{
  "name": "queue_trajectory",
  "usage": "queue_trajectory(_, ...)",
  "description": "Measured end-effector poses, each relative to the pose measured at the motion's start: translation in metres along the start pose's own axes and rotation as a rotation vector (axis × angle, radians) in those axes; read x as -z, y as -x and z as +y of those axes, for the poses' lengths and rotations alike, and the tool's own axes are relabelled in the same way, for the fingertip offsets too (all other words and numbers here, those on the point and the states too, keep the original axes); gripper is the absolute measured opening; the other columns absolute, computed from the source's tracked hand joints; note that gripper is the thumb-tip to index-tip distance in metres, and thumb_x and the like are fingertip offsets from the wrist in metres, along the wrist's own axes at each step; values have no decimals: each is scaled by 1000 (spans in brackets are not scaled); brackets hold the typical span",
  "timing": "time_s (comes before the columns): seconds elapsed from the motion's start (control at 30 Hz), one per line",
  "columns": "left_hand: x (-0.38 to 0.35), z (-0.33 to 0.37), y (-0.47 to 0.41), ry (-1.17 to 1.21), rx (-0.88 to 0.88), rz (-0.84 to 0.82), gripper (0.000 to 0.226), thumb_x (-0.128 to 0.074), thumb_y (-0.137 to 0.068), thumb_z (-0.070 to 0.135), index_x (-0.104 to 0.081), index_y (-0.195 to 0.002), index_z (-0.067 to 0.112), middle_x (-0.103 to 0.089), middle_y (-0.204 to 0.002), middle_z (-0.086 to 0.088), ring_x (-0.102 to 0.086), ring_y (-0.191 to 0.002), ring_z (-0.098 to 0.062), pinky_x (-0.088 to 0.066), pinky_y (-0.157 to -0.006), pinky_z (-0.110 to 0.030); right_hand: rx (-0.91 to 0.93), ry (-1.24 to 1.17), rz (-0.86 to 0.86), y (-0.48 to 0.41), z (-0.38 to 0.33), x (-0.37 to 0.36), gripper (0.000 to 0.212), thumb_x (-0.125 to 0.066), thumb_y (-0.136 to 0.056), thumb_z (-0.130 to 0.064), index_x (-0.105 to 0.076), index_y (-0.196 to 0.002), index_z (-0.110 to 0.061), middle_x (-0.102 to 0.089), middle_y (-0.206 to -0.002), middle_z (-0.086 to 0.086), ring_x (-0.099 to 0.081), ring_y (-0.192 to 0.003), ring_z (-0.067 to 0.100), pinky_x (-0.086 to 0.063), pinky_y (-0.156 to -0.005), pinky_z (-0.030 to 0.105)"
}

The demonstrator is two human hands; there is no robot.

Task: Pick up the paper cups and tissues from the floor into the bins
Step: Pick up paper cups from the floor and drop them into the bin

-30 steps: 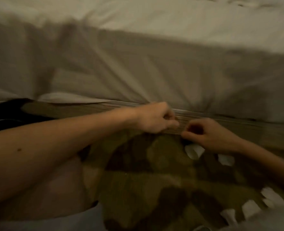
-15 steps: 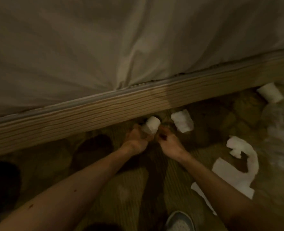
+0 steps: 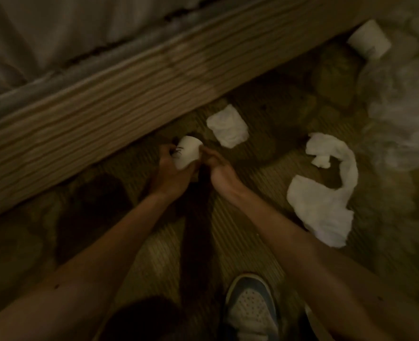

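Dim patterned carpet (image 3: 154, 254) runs along the wooden bed frame (image 3: 105, 99). I see my left hand (image 3: 171, 173) curled round a paper cup (image 3: 187, 152) just off the floor by the frame. My right hand (image 3: 218, 166) touches the cup's side; whether it grips, I cannot tell. A folded tissue (image 3: 228, 129) lies just beside it, a long tissue (image 3: 324, 200) farther right, and a second cup (image 3: 369, 41) against the frame.

Cup (image 3: 187, 152) between hands, beside bed frame (image 3: 105, 107); tissues (image 3: 228, 126) right (second cup (image 3: 368, 40) far right).
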State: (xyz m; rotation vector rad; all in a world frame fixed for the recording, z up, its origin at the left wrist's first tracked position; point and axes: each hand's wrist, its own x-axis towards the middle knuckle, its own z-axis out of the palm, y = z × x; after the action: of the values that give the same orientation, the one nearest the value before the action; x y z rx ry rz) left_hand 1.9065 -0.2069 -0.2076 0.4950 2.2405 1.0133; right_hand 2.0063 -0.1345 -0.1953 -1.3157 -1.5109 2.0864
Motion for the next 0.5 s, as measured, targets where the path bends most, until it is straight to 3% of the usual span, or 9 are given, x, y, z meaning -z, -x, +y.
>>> queue_trajectory(0.07,-1,-3,7,-39,34,12,70,-83,-69,47,-46,-126,28,-48,-109,11,-51,-96,-12,-41,-78,-27,-5,4,21,6,6,3,35,-39,-103,-16,-53,-136,-16,-52,-140,8,-51,-125,18,-42,-98,24)
queue_trajectory(0.13,-12,-2,23,-46,77,-100,86,-84,-64,48,-43,-137,27,-48,-112,13,-52,-96,-8,-43,-73,-22,-14,19,55,24,17,12,35,-40,-103,-30,-53,-134,-24,-56,-134,2,-54,-118,14,-45,-96,26)
queue_trajectory(0.2,-27,1,42,63,109,-278,82,-84,-69,36,-40,-137,27,-52,-107,16,-58,-84,2,-47,-55,-12,-10,46,75,48,29,28,34,-39,-103,-35,-52,-134,-30,-55,-132,-6,-52,-116,7,-46,-94,23)
queue_trajectory(0.27,-44,8,54,101,148,-400,76,-85,-71,26,-40,-132,24,-54,-101,13,-59,-79,2,-45,-45,-9,6,73,103,70,38,50,32,-38,-104,-34,-52,-133,-33,-53,-130,-14,-50,-110,-6,-42,-89,12)
queue_trajectory(0.33,-58,21,61,97,180,-482,76,-88,-66,24,-42,-126,23,-55,-99,9,-57,-82,-2,-47,-44,-14,-18,34,114,93,39,74,27,-39,-104,-33,-57,-123,-37,-54,-116,-25,-51,-101,-14,-43,-86,8)
queue_trajectory(0.4,-75,29,73,81,196,-547,75,-90,-63,27,-43,-122,23,-57,-98,9,-57,-82,-5,-48,-47,-18,-46,43,113,118,38,100,23,-40,-103,-29,-59,-113,-38,-56,-111,-27,-55,-102,-8,-48,-87,14)
queue_trajectory(0.5,-101,36,106,-29,133,-665,77,-92,-58,35,-49,-121,24,-62,-104,7,-59,-85,-7,-46,-59,-23,-80,179,95,160,36,141,23,-43,-103,-28,-59,-111,-40,-62,-109,-25,-61,-101,-5,-51,-76,13)
